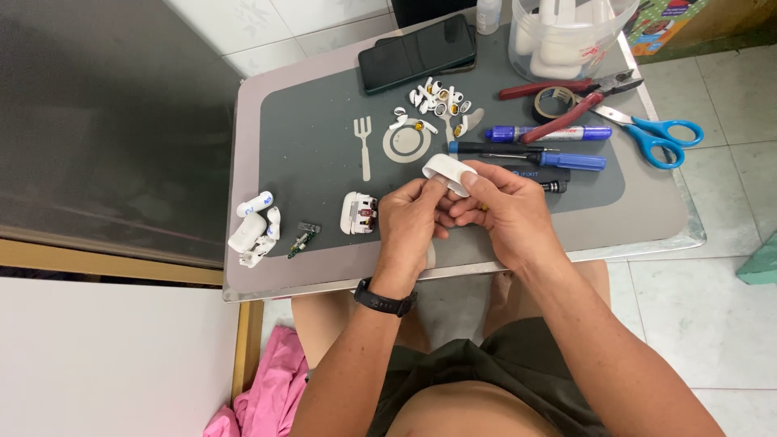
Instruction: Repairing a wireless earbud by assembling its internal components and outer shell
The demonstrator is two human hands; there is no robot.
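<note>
Both hands (457, 214) pinch white shell (449, 172); underside hidden.

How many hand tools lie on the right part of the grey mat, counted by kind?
Scissors, blue handles: 1
Pliers, red handles: 1
Marker pen, blue: 1
Screwdriver, blue and black: 1
Tape roll: 1
Total: 5
Both the left hand and the right hand hold a white plastic shell.

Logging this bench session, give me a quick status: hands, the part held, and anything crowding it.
Left hand and right hand both pinch the white plastic shell above the mat. Blue screwdriver lies just behind; opened white case beside left hand.
</note>
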